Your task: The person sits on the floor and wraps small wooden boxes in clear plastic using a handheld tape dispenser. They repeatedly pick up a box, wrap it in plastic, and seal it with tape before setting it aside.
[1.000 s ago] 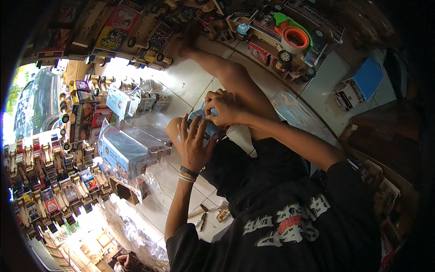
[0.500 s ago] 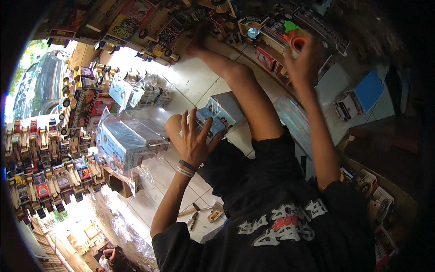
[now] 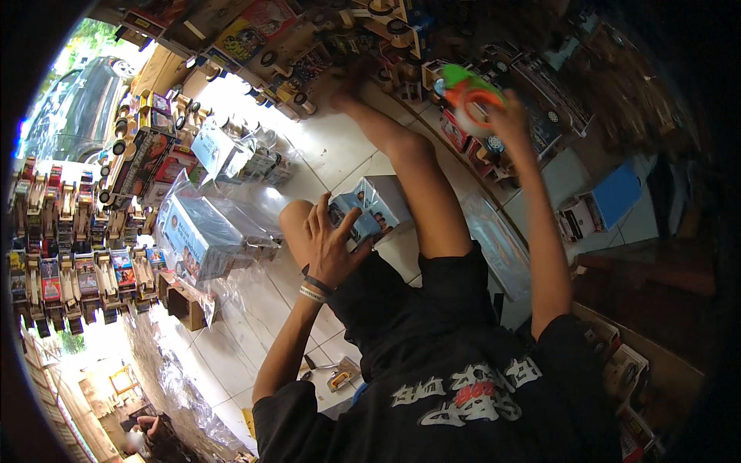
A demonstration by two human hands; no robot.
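Observation:
My right hand (image 3: 511,127) is raised at the upper right, gripping a tape dispenser (image 3: 472,99) with an orange hub and a green end. Motion blurs the dispenser slightly. Between my legs sits a box (image 3: 392,199) with a light blue printed side and a grey side. My left hand (image 3: 332,245) is over the box's near left corner, fingers spread and bent. I cannot tell whether its fingertips touch the box. Two bands circle my left wrist.
Plastic-wrapped blue boxes (image 3: 202,235) stand at the left. Many wooden toy trucks (image 3: 85,270) are stacked beyond them. A utility knife (image 3: 338,380) lies on the tiled floor near my left side. Clear plastic sheets (image 3: 498,243) and a blue panel (image 3: 617,194) are to the right.
My right hand has swung the tape dispenser left and slightly down, turning it. My left hand stays by the box. The whole view has shifted a little.

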